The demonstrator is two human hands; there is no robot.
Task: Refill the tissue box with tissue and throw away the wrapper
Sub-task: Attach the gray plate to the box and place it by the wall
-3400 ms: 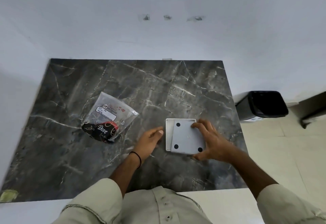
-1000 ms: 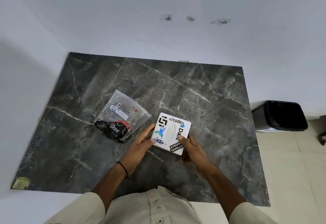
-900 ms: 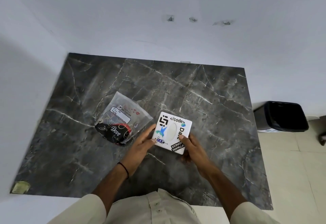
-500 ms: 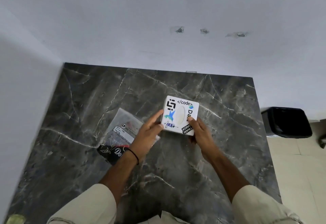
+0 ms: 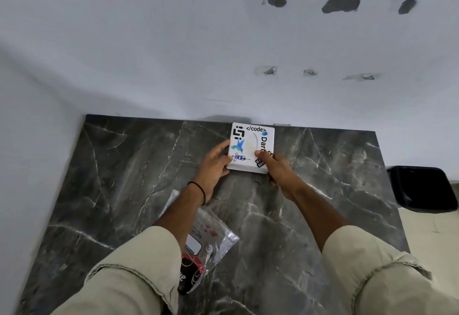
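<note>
Two hands: left hand (image 5: 214,163) and right hand (image 5: 274,165) each grasped the tissue box (image 5: 252,147).
Place: far edge of tabletop (image 5: 119,180), near wall.
Handling: likely light, stiff; side edges suited grip.
Wrapper (image 5: 211,242): near, flimsy.

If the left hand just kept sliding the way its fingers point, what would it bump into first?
The left hand already grips the tissue box, fingers pointing toward the far wall. Going straight on, it would likely press the box against that wall; the box looks almost there, though the gap is hard to judge.

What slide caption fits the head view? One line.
Both hands, left hand and right hand, hold the stickered tissue box at the table's far edge.
</note>
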